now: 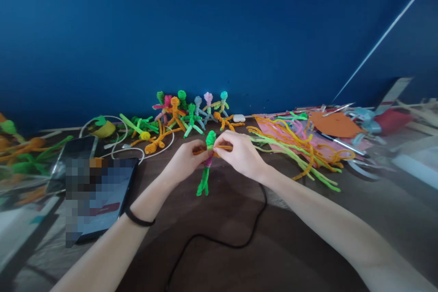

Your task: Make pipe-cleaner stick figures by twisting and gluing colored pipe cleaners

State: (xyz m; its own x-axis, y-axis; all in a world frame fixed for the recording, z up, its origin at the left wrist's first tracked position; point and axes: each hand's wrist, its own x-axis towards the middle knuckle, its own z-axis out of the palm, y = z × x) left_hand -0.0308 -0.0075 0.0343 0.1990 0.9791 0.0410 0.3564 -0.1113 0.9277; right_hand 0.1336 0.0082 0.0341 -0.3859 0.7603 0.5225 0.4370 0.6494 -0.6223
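A green pipe-cleaner figure (206, 174) with a coiled head and a pink middle hangs upright above the dark table (294, 242), held between both hands. My left hand (186, 160) pinches it at the body, fingers closed. My right hand (241, 153) is closed on an orange pipe cleaner (224, 147) that crosses the figure just below its head. Both hands touch the figure at chest height.
Several finished pipe-cleaner figures (191, 112) stand against the blue wall. Loose orange and green pipe cleaners (297, 150) lie at right beside orange paper (333, 124). A tablet (102, 196) and a phone (75, 155) lie at left. A black cable (222, 237) loops under my arms.
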